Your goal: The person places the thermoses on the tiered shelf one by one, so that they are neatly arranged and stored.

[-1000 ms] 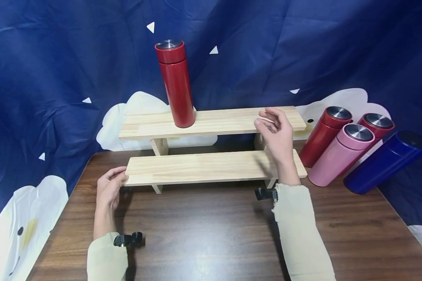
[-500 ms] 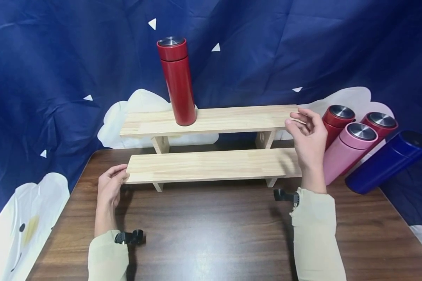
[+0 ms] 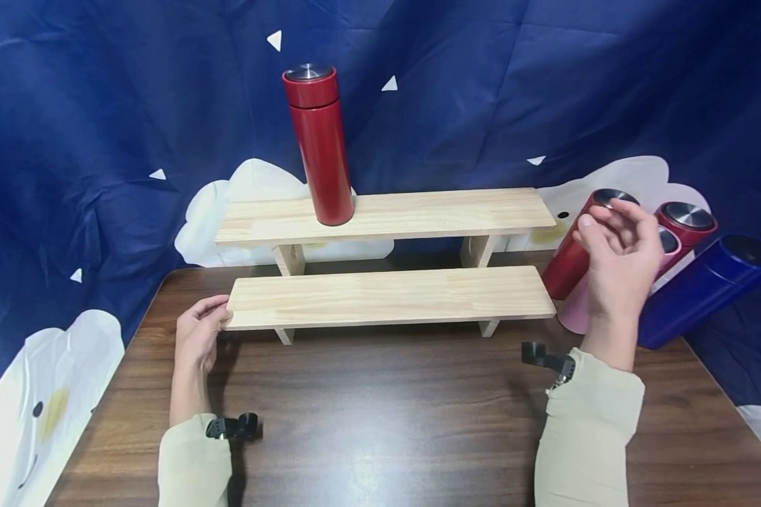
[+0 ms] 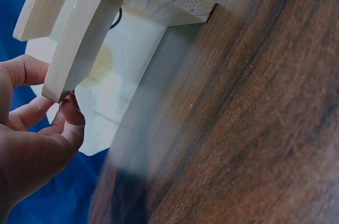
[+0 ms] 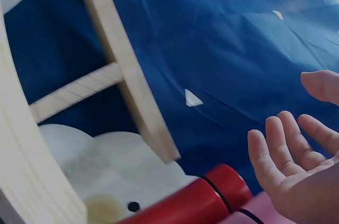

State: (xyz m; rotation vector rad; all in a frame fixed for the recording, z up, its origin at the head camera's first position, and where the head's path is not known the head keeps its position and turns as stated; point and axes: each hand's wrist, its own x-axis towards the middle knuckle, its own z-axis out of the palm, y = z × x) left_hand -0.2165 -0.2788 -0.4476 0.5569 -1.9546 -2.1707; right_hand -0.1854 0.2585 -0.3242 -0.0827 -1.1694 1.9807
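Observation:
A two-tier wooden shelf [image 3: 387,299] stands on the table. My left hand [image 3: 196,331] grips the left end of its lower board; in the left wrist view my fingers lie around the board's corner [image 4: 66,75]. On the upper board, left of centre, a red thermos [image 3: 323,158] stands upright. My right hand [image 3: 621,274] is raised over the group of thermoses at the right, holding nothing, its fingers loosely bent. It covers much of a pink thermos [image 3: 576,311] and overlaps a red thermos [image 3: 566,264]. Spread fingers [image 5: 286,150] show in the right wrist view.
Behind the right hand stand another red thermos [image 3: 688,220] and a dark blue thermos [image 3: 691,303]. A dark wooden table [image 3: 387,415] extends in front of the shelf. Blue cloth [image 3: 450,105] with white shapes hangs behind everything. Black cameras are strapped to both wrists.
My right hand has moved right, from in front of the shelf's right end to over the thermoses. The left hand has stayed at the lower board, and the thermoses have not moved.

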